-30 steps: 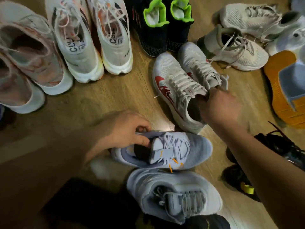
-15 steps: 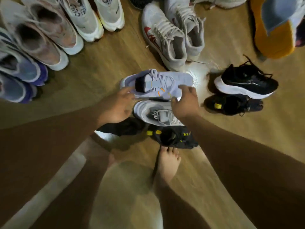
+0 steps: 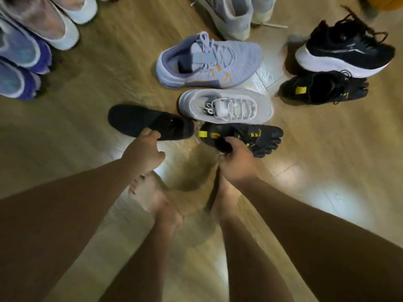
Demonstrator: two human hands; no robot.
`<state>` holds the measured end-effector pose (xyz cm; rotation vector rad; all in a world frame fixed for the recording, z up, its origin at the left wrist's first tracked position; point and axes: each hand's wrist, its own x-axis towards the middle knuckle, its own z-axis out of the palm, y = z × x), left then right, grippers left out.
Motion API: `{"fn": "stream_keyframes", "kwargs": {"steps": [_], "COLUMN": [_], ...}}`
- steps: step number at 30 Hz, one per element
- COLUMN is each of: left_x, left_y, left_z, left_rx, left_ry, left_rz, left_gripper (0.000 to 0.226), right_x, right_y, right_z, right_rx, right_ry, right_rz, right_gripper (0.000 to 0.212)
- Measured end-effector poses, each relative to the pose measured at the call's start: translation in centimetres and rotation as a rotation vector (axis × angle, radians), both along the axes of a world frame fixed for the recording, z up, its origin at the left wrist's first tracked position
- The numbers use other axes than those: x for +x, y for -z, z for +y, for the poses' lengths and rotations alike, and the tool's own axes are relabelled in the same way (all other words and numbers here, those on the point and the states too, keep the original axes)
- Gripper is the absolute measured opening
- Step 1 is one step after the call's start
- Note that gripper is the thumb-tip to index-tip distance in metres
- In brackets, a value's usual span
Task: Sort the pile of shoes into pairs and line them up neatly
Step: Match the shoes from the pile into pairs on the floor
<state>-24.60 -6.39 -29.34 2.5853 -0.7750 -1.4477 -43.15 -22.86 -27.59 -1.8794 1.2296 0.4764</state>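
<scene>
My left hand (image 3: 144, 152) grips the near edge of a plain black shoe (image 3: 150, 125) lying on the wooden floor. My right hand (image 3: 236, 159) holds the heel opening of a black toe shoe with yellow tabs (image 3: 246, 136), its toes pointing right. Just beyond them lies a light grey sneaker (image 3: 226, 105), and past that a lavender sneaker with orange marks (image 3: 209, 61). Neither hand touches these two.
A second black toe shoe with a yellow tab (image 3: 322, 88) and a black runner with a white sole (image 3: 344, 51) lie at the right. Blue and white sneakers (image 3: 28, 46) are lined up at the left. Grey sneakers (image 3: 231, 16) sit at the top. My bare feet (image 3: 152, 192) stand below.
Both hands let go of the lavender sneaker, which now rests on the floor, and dropped onto the two black shoes nearer me. The view has tilted further down.
</scene>
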Motion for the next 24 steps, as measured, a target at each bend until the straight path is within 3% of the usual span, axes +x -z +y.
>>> {"fn": "stream_keyframes", "kwargs": {"steps": [2,5,9,11,14,18,22,24], "left_x": [0.4,0.9,0.6,0.3,0.3,-1.1,-3.5,-4.4], "left_y": [0.2,-0.3,-0.7,-0.7,-1.7,-3.8,-7.0,-8.7], "left_z": [0.5,1.0,3.4,4.9,7.1,8.9,6.0,3.5], "left_rx": [0.024,0.124,0.378,0.389,0.302,0.184,-0.044,-0.039], "left_ry": [0.058,0.11,0.025,-0.113,-0.295,-0.189,-0.496,-0.563], "left_rz": [0.061,0.133,0.069,0.116,0.223,0.218,0.323,0.419], "left_gripper": [0.072,0.086,0.099,0.105,0.078,0.037,0.031,0.029], "right_x": [3.3,6.8,6.9,5.4,2.8,0.7,1.9,3.3], "right_y": [2.0,3.2,-0.5,-3.1,-5.7,-7.3,-8.8,-9.5], "right_z": [0.5,1.4,3.0,4.5,7.3,10.3,11.9,12.1], "right_rx": [0.178,0.488,0.217,0.149,0.103,0.047,0.053,0.081], "right_ry": [0.118,0.363,0.293,0.198,0.052,-0.21,-0.323,-0.327], "right_rz": [0.012,0.122,0.266,0.272,0.239,0.315,0.236,0.143], "right_gripper": [0.059,0.056,0.056,0.052,0.052,0.046,0.042,0.043]}}
